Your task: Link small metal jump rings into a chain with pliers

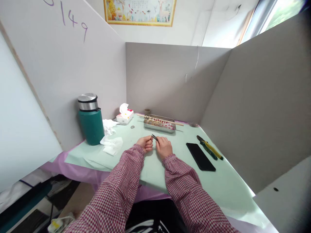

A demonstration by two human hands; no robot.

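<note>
Apparently doing close work; clasping a small pointed tool (155, 137) in the right hand (164, 148), tip at the pinched-together fingertips of the left hand (145, 143), before the metal tray (159, 128); cannot tell that pinch's contents; probably calling for steady fingers next.

A single head-worn camera looks forward and down along both checked sleeves (121, 181) — near the hands (164, 149) and bench (181, 149) — with the framed picture (141, 11) on the wall (188, 27) beyond the grey partition (160, 77) cut by the top edge.
</note>
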